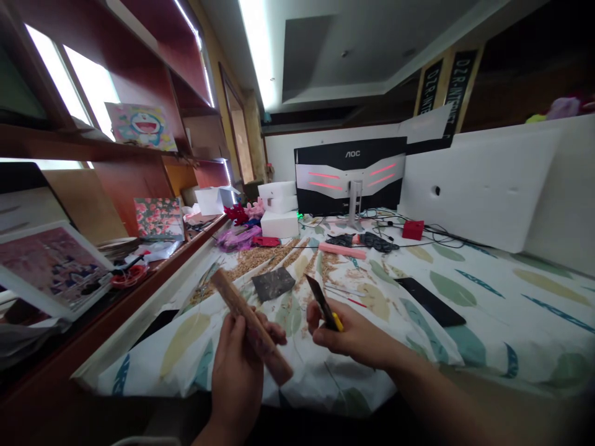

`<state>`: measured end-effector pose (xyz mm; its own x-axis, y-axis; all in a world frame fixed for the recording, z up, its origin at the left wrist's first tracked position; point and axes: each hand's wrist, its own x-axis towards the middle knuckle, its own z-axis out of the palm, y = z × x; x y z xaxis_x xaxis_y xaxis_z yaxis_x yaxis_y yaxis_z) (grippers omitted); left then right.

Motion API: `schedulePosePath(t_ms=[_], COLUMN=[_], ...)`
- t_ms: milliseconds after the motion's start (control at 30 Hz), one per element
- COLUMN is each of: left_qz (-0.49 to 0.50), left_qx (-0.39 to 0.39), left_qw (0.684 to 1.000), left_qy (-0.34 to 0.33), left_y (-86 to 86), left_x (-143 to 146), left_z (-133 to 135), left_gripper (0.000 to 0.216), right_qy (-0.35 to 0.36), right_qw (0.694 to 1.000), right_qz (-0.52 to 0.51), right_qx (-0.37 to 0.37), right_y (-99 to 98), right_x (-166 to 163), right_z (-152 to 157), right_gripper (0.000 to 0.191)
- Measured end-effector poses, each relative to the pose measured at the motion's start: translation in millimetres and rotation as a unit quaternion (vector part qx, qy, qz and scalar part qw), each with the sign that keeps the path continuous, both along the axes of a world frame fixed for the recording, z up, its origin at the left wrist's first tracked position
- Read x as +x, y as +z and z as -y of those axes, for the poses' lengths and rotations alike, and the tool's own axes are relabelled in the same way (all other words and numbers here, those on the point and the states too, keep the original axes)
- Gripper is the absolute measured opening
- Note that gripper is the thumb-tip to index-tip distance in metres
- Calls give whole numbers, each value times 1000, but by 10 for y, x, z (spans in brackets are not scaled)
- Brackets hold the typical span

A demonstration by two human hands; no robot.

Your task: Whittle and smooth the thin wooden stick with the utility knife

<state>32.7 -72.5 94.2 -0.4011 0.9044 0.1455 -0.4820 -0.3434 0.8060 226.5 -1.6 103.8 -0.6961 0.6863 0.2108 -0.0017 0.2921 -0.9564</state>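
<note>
My left hand (239, 356) is wrapped round the middle of a wooden strip (227, 290), which slants from upper left to lower right above the table edge. In my right hand (353, 331) is a utility knife (320, 300) with a dark blade and a yellow part on its handle. The blade points up and left, apart from the wood. Behind both hands a dark square sheet (273, 284) lies on the leaf-patterned tablecloth (288, 316). Wood shavings (253, 259) are scattered around and beyond it.
A black flat slab (430, 301) lies at the right. Thin tools (346, 294), a pink bar (343, 250), a red box (413, 230) and black cables sit farther back. A monitor (351, 173) and white foam blocks (279, 223) stand behind. Shelves (116, 179) line the left.
</note>
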Motion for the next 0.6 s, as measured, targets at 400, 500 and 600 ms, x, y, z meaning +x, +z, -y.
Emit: schedulePosePath(t_ms=[400, 500, 600], left_qz=[-20, -94, -149], left_qx=[-47, -117, -159], left_qw=[978, 972, 963], left_qy=[-204, -183, -160], left_y=[-79, -132, -148], left_x=[69, 95, 137], left_z=[98, 137, 177], left_gripper=[31, 34, 39], right_qy=[-74, -76, -61], right_qw=[963, 938, 919], right_qz=[60, 98, 120], right_qx=[254, 324, 370], right_y=[105, 159, 177], right_x=[105, 146, 179], right_z=[86, 75, 63], right_gripper=[37, 39, 45])
